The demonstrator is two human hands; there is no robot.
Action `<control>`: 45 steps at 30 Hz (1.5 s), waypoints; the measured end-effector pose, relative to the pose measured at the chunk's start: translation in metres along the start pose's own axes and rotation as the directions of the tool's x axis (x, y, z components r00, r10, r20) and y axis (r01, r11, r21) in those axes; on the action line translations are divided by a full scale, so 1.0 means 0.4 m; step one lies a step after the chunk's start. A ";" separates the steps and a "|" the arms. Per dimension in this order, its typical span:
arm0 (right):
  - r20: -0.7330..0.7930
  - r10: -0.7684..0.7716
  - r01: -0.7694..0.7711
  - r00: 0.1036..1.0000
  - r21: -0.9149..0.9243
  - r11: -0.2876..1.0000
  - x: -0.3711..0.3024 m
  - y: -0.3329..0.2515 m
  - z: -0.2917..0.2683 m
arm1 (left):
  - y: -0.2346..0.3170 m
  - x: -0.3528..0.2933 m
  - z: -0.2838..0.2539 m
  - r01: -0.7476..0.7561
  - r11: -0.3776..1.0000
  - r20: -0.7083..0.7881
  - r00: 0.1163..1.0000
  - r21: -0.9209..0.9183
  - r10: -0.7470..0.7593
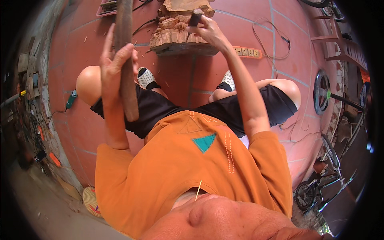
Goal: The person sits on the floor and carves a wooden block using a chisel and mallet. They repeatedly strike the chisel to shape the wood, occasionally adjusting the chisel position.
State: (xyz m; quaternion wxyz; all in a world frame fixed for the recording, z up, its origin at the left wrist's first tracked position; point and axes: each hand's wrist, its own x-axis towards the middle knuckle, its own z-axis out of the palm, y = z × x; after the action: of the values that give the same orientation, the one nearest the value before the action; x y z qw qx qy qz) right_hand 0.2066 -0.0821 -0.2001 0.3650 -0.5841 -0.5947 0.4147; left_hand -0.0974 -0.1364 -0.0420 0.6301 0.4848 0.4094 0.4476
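My left hand is closed around a long, dark wooden club, its index finger stretched along the side. The club stands nearly lengthwise in view, its lower end over my left thigh and its upper end cut off by the frame. My right hand grips a chisel with a dark, thick handle, held at the near side of a carved wooden block. Most of the chisel's blade is hidden by my fingers. The block sits on the floor beyond my feet, with rough, layered cuts across its top.
An orange power strip lies right of the block, its cable looping rightward. Wood chips dot the red tiled floor. At left is a green tool with a cord. A pink chair, a steering-wheel-like ring and a bicycle stand at right.
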 end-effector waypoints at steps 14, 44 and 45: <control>-0.404 0.228 0.135 0.886 0.694 0.707 -0.159 0.022 0.066 | 0.125 0.234 0.096 -0.185 0.857 0.308 0.951 0.481 0.032; -0.637 0.406 0.258 0.655 0.695 0.671 -0.150 0.061 0.091 | 0.034 0.290 0.107 -0.342 0.670 0.467 0.884 0.659 -0.008; -0.661 0.377 0.243 0.649 0.649 0.721 -0.156 0.058 0.082 | 0.021 0.295 0.096 -0.365 0.674 0.479 0.877 0.643 0.018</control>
State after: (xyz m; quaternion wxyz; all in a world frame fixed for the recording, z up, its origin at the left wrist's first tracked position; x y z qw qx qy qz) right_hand 0.1887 -0.1471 -0.2312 0.7505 -0.5456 -0.1629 0.3354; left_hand -0.0312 -0.0314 -0.0360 0.4133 0.8192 0.3448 0.1979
